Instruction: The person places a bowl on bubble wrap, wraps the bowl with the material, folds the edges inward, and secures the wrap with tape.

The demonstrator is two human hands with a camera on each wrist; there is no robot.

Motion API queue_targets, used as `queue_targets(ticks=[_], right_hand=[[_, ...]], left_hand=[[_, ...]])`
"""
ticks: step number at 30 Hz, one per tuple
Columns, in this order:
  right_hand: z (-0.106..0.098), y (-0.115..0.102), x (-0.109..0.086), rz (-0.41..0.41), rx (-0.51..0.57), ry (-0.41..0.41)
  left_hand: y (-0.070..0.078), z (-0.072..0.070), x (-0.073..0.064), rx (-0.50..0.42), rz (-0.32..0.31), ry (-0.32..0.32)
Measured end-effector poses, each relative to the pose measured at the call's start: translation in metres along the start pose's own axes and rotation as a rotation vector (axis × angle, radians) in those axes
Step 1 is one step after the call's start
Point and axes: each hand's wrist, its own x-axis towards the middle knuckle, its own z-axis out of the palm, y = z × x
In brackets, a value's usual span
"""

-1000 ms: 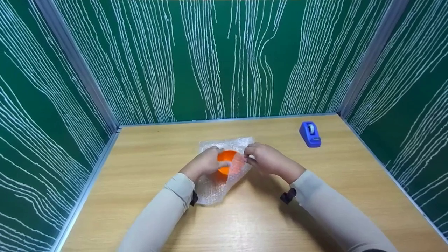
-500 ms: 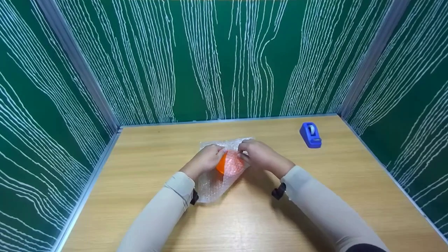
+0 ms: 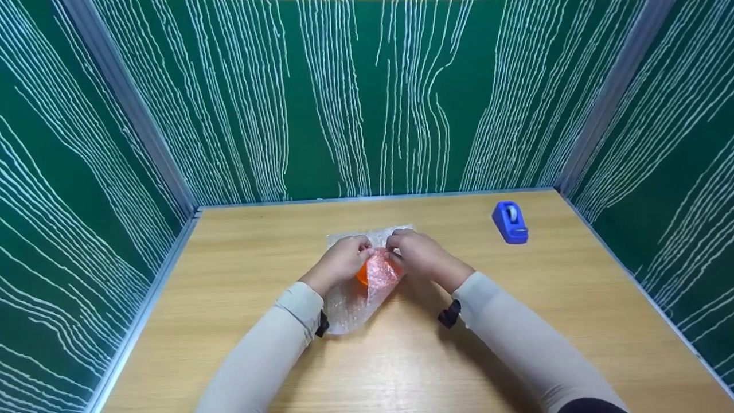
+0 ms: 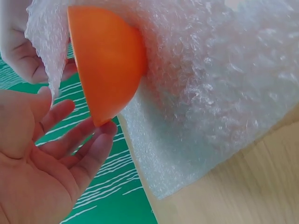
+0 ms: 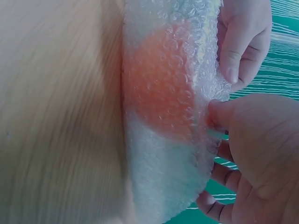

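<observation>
Pinching the bubble wrap (image 3: 347, 310) between thumb and fingers, my right hand (image 3: 423, 257) sat at two o'clock from the orange bowl (image 4: 105, 65), which glowed reddish through the wrap folded partly over it. At ten o'clock, my left hand (image 3: 339, 259) touched the bowl's rim with its fingertips; I couldn't tell whether its thumb gripped anything. A blue tape dispenser (image 3: 510, 223) stood well apart on the wooden table (image 3: 252, 252), toward two o'clock.

Pale grey long sleeves (image 3: 258, 350) span lower left and lower right. Small black blocks (image 3: 450, 314) sit at the cuffs (image 3: 475, 301).
</observation>
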Motion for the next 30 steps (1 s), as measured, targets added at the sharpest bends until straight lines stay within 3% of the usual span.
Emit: queue_targets(ticks=[4,11,21,26,30], right_hand=[[0.003,0.001,0.0,0.009,-0.003,0.017],[0.006,0.005,-0.005,-0.023,0.01,0.057],[-0.004,0.036,0.003,0.295,0.288,0.01],[-0.006,0.06,0.012,0.391,0.366,-0.014],[-0.008,0.072,0.018,0.455,0.399,-0.077]], left_hand=[[0.003,0.004,0.003,-0.023,-0.06,0.015],[0.003,0.01,0.008,0.017,-0.068,0.06],[0.003,0.011,0.008,-0.033,-0.155,0.082],[0.005,0.012,0.008,-0.066,-0.194,0.077],[0.005,0.012,0.008,-0.073,-0.209,0.07]])
